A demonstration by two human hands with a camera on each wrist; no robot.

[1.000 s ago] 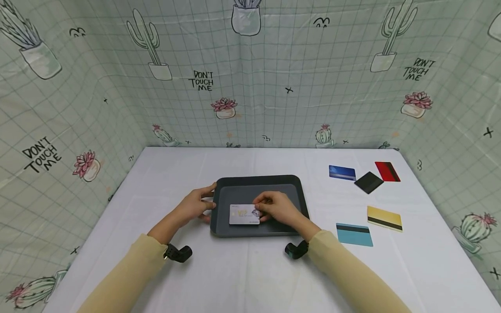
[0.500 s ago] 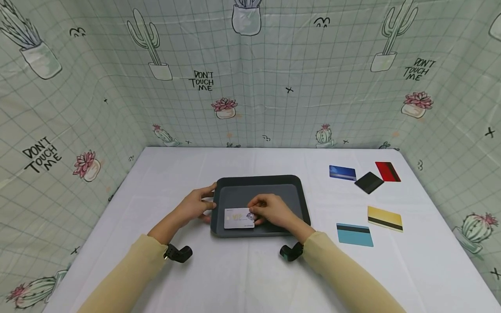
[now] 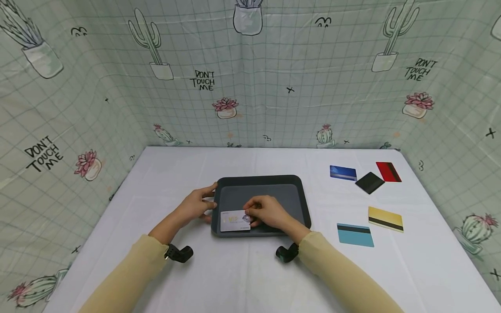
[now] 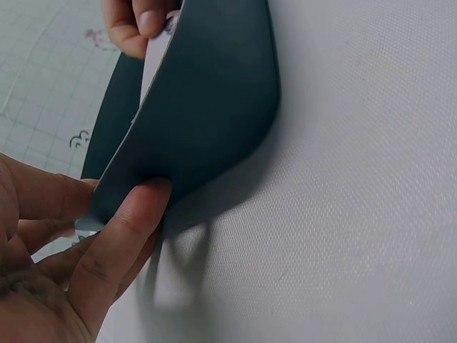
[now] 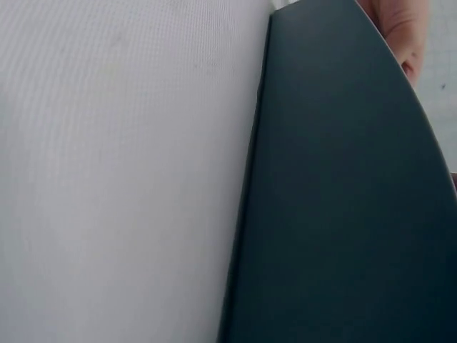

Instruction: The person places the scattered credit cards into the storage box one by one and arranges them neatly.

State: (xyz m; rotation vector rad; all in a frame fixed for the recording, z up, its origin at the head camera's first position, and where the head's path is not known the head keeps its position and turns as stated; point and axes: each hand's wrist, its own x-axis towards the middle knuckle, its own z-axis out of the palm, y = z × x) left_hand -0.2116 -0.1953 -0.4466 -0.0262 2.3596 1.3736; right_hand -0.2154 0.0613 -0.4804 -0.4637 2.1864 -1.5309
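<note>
A white VIP card (image 3: 235, 221) lies at the near left corner inside a dark grey tray (image 3: 270, 179). My right hand (image 3: 268, 212) pinches the card's right end between thumb and fingers. At the tray's left side, my left hand (image 3: 192, 206) holds the wall. In the left wrist view the thumb (image 4: 132, 221) presses the outside of the tray while other fingers reach to its rim. The right wrist view shows mostly the tray's outer front wall (image 5: 343, 186), and the right hand's hold on the card is hidden there.
On the white table (image 3: 172, 174), to the right of the tray, lie a blue card (image 3: 342, 172), a black card (image 3: 369, 183), a red card (image 3: 388, 172), a gold card (image 3: 385, 218) and a light blue card (image 3: 355, 235). A patterned cloth (image 3: 266, 65) rises behind.
My right hand has moved the VIP card left and towards me, into the tray's near left corner. The left hand and the tray have stayed in place.
</note>
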